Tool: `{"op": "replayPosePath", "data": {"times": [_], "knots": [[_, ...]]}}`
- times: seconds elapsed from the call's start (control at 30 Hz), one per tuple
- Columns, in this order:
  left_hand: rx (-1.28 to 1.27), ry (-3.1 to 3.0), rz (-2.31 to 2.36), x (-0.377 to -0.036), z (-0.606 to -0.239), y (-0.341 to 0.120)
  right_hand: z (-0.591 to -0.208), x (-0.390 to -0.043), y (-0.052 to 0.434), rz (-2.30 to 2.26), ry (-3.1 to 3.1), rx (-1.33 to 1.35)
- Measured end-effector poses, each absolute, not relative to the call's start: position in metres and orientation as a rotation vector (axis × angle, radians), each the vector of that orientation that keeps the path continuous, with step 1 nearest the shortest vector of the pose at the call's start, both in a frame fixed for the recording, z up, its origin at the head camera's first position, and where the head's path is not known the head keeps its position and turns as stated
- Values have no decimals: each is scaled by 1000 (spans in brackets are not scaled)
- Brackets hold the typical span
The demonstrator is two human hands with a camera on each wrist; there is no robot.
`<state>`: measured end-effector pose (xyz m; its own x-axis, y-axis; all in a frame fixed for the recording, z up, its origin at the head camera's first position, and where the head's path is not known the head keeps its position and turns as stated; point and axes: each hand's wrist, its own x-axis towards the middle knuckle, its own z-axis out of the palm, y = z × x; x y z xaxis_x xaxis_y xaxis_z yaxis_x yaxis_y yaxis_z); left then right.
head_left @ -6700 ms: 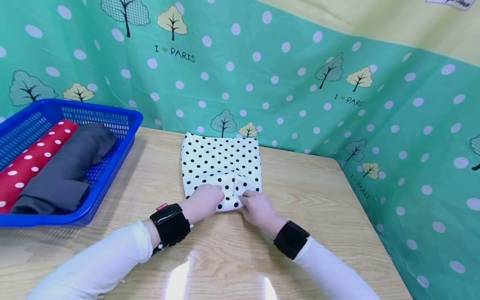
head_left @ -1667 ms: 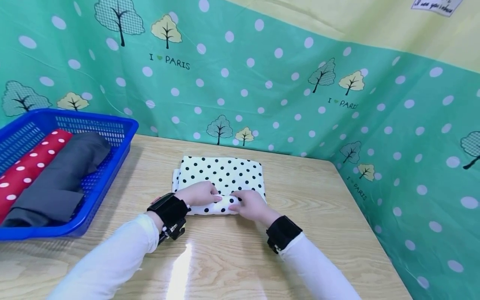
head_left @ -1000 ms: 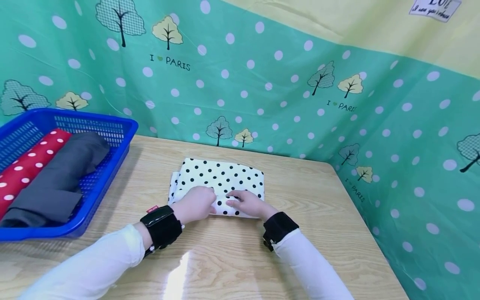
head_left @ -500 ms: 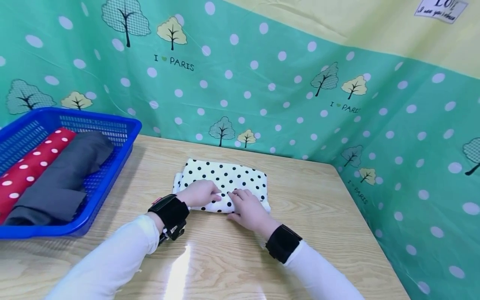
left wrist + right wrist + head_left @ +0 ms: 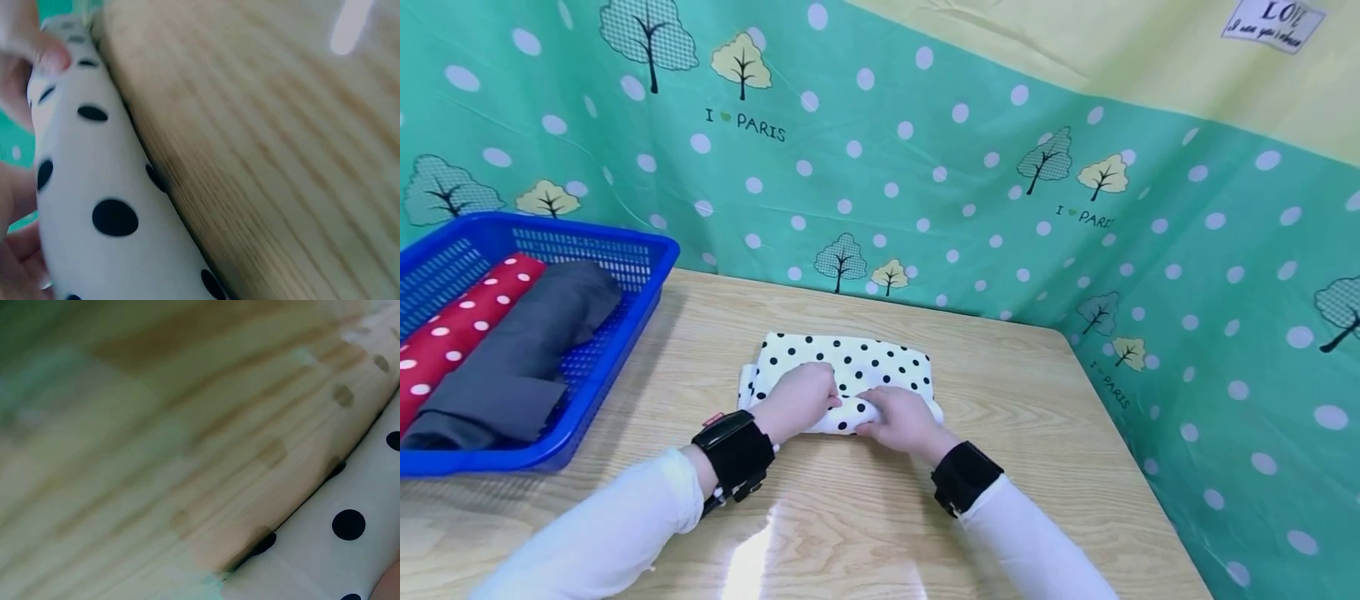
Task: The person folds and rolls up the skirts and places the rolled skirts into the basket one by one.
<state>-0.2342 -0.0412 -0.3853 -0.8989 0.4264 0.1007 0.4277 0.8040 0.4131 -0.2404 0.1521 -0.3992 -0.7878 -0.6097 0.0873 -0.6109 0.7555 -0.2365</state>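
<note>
The light wooden table (image 5: 1037, 417) lies bare to the right of the white black-dotted folded cloth (image 5: 865, 367), up to the green dotted curtain (image 5: 1187, 333) that closes the right side and the back. Bare wood also runs near the person. On the left, the blue plastic basket (image 5: 625, 333) blocks the way, with an open strip of table between it and the cloth.

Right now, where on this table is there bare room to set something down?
Bare table shows right of the polka-dot cloth, up to the green curtain. More lies between cloth and blue basket, and near the sleeves. The middle is crowded: left hand and right hand grip the cloth.
</note>
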Motion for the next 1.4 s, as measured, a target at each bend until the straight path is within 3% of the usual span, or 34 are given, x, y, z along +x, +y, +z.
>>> {"op": "replayPosePath", "data": {"times": [0.33, 0.77, 1.17, 1.4], "knots": [[-975, -2928, -488, -215, -386, -45, -392, -253, 155, 578, -3218, 924], [-1009, -3035, -725, -239, -388, -63, -404, -258, 152, 831, -3056, 1034], [-1046, -3208, -718, -255, -393, -58, -402, -226, 149, 233, -2870, 1136], [-1122, -2948, -286, -238, -397, -54, -407, -228, 151, 180, -2945, 991]]}}
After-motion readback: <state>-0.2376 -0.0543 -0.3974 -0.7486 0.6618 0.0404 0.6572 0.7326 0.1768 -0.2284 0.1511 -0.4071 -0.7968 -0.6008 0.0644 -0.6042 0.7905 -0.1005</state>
